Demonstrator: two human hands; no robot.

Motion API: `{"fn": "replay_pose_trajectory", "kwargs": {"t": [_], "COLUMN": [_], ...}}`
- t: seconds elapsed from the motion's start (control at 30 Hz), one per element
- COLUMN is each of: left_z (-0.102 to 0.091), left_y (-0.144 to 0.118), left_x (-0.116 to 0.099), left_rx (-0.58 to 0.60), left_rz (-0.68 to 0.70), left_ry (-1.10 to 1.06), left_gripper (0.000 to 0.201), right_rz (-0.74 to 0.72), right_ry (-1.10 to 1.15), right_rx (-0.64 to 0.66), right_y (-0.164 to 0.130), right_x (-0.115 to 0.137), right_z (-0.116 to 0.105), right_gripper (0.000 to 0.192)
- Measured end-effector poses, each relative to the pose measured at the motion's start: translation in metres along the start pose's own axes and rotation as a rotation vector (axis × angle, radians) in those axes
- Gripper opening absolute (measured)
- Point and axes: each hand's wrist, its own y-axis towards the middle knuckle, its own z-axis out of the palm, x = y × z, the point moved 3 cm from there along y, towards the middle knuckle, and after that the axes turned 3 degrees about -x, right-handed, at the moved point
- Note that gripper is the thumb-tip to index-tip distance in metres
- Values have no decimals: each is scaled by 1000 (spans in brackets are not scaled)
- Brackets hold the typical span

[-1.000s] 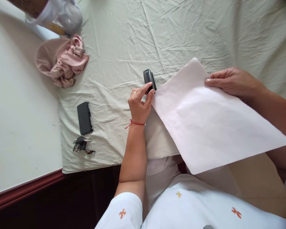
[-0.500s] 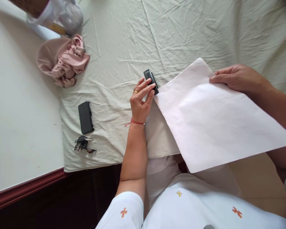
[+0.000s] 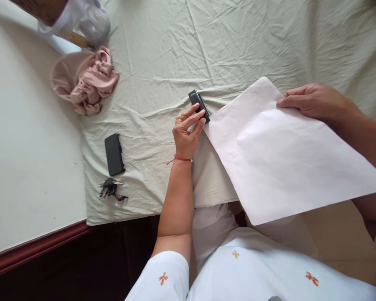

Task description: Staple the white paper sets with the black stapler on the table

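Observation:
My left hand (image 3: 188, 129) rests on a small black stapler (image 3: 195, 98) that lies on the cloth-covered table. Its fingers press over the near end, with the thumb along the side. One corner of a white paper sheet (image 3: 278, 154) meets the stapler there; whether it is between the jaws is hidden. My right hand (image 3: 316, 102) pinches the sheet's far right edge, thumb on top and fingers underneath. The sheet slopes over the table's front edge above my lap.
A black phone (image 3: 114, 154) and a bunch of keys (image 3: 111, 189) lie on the left of the table. Behind them are a crumpled pink cloth (image 3: 92, 81) and a white container with plastic bags (image 3: 90, 25). A white wall (image 3: 28, 138) borders the left side.
Both hands hold nearly the same pose on the stapler and the paper. The view has shifted slightly, and the left fingers have moved very little.

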Motion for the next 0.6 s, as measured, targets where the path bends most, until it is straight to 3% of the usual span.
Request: {"fn": "replay_pose_trajectory", "kwargs": {"t": [0.37,0.6], "left_z": [4,1], "left_y": [-2,0], "left_x": [-3,-3], "left_rx": [-19,-18], "left_rz": [46,-32], "left_ry": [92,-80], "left_gripper": [25,35], "right_rz": [38,10], "right_ry": [54,57], "right_rx": [-19,59], "right_y": [-4,-5], "right_x": [2,1], "right_z": [1,-1], "right_gripper": [7,13]}}
